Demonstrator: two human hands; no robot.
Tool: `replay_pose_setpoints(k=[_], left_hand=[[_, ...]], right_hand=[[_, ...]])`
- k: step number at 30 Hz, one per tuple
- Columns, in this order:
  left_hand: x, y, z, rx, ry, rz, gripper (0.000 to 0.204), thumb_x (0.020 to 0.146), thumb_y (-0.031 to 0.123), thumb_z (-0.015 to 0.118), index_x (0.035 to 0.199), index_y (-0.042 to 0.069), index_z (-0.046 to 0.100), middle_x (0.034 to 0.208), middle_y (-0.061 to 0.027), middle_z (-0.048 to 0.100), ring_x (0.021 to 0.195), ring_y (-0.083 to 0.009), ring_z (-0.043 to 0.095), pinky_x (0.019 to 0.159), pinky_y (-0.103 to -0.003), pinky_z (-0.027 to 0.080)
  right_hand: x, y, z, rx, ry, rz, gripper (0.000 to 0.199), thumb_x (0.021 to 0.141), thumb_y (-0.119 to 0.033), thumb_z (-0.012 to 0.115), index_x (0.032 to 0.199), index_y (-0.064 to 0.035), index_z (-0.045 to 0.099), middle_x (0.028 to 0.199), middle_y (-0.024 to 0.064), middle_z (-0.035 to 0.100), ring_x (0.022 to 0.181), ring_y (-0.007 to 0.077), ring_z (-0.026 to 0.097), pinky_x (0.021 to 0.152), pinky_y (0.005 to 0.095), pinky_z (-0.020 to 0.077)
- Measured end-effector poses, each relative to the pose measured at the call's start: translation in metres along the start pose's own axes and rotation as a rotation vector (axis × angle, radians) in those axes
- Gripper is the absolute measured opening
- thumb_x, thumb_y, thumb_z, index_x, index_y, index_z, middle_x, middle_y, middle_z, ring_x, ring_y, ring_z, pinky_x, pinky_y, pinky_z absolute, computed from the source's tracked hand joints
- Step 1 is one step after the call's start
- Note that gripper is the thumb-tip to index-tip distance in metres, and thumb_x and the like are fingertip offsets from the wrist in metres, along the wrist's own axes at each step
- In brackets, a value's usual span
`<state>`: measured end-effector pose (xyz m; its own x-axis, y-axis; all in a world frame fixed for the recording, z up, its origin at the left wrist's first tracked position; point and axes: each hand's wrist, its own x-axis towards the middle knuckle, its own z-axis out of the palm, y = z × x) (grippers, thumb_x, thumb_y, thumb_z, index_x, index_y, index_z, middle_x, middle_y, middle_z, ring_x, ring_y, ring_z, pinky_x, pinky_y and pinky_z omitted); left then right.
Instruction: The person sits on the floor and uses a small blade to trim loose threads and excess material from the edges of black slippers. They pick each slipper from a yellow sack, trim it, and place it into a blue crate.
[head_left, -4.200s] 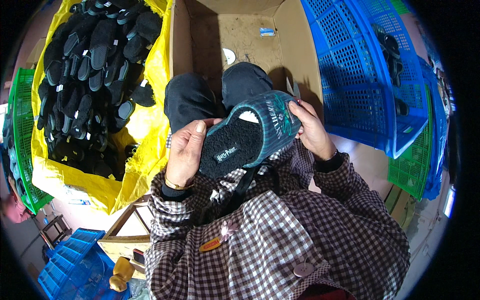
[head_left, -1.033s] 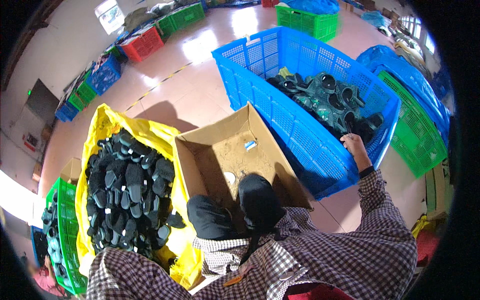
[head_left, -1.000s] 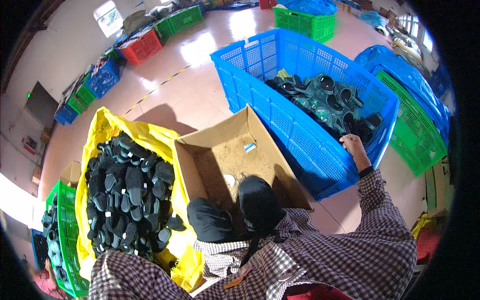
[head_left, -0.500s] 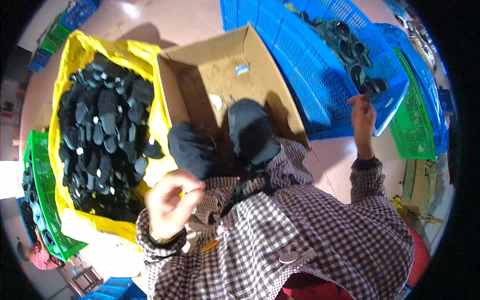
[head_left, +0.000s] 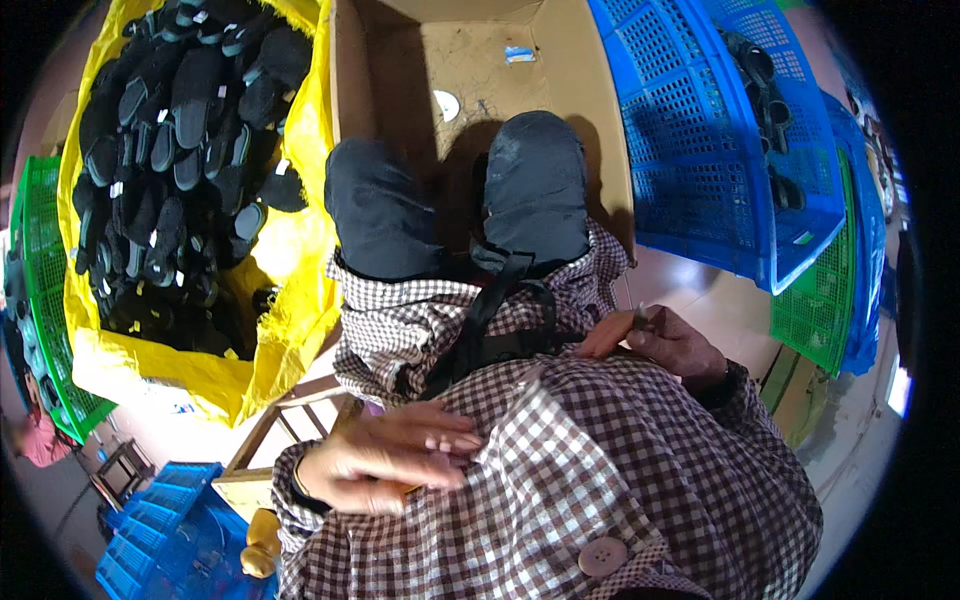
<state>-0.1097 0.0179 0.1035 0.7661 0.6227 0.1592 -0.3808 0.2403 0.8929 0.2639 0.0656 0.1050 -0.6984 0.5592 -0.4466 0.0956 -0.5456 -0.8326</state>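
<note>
My left hand (head_left: 395,458) lies against the front of my brown-and-white checked smock, its fingers stretched out and slightly blurred. Just under it peeks a bit of an orange-yellow thing, mostly hidden. My right hand (head_left: 668,345) is by my right hip, thumb and fingers pinched together. A small greyish bit shows at the fingertips, too small to name. To the left, a yellow sack (head_left: 318,130) stands full of black slippers (head_left: 195,100) with grey edges and small white tags. Between my dark-covered knees and beyond sits an open cardboard box (head_left: 520,95).
A large blue plastic basket (head_left: 690,150) stands at the right with dark slippers (head_left: 770,100) inside. Green crates (head_left: 815,290) are beyond it and at the far left. At lower left are a blue crate (head_left: 160,530), a wooden frame (head_left: 260,450) and a rounded wooden piece (head_left: 261,545).
My right hand has come back from the blue basket's edge to my hip. My left hand has opened from a curled shape and moved down to my smock. The view has shifted.
</note>
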Motion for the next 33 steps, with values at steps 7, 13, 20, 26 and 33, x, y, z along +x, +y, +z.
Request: replay_pose_setpoints(k=[7,13,20,26,33], left_hand=[[-0.073,-0.04,0.004,-0.097,0.303,-0.905,0.018,0.09,0.005,0.057,0.106,-0.001,0.064,0.09,-0.0124,0.068,0.08,-0.0174,0.064,0.071,-0.029,0.051],[-0.092,-0.075,0.039,-0.011,-0.18,-1.083,0.023,0.087,0.013,0.06,0.103,-0.003,0.065,0.085,-0.0148,0.067,0.071,-0.0231,0.057,0.066,-0.038,0.047],[-0.087,-0.097,0.047,-0.097,-0.142,-1.017,0.022,0.087,0.013,0.061,0.102,-0.003,0.065,0.084,-0.0136,0.066,0.07,-0.0219,0.055,0.065,-0.037,0.047],[-0.083,-0.11,0.055,-0.063,-0.103,-0.933,0.021,0.087,0.013,0.061,0.1,-0.003,0.065,0.083,-0.0125,0.066,0.069,-0.0209,0.054,0.065,-0.037,0.046],[-0.083,-0.127,0.065,-0.01,0.02,-0.888,0.02,0.087,0.013,0.061,0.099,-0.003,0.065,0.082,-0.0113,0.065,0.068,-0.0198,0.052,0.064,-0.037,0.046]], right_hand=[[-0.016,0.021,-0.021,-0.316,0.272,0.539,0.029,0.101,-0.02,0.041,0.106,0.0023,0.06,0.093,0.0101,0.066,0.08,0.0195,0.062,0.076,0.035,0.0488],[-0.021,0.007,0.018,-0.127,0.277,0.48,0.026,0.097,-0.008,0.044,0.118,0.0037,0.055,0.111,0.0114,0.062,0.101,0.0199,0.057,0.093,0.0338,0.0443],[0.012,0.025,0.009,-0.227,0.24,0.515,0.029,0.096,-0.006,0.046,0.123,0.0028,0.051,0.119,0.012,0.058,0.108,0.0207,0.053,0.098,0.0344,0.0406],[0.046,0.043,0.004,-0.399,0.296,0.482,0.027,0.095,-0.007,0.047,0.12,0.0027,0.052,0.116,0.0116,0.058,0.105,0.0203,0.054,0.095,0.0339,0.0408],[0.106,0.048,-0.009,-0.532,0.291,0.407,0.024,0.095,-0.007,0.048,0.116,0.0025,0.053,0.112,0.0112,0.058,0.102,0.0199,0.054,0.092,0.0334,0.041]])
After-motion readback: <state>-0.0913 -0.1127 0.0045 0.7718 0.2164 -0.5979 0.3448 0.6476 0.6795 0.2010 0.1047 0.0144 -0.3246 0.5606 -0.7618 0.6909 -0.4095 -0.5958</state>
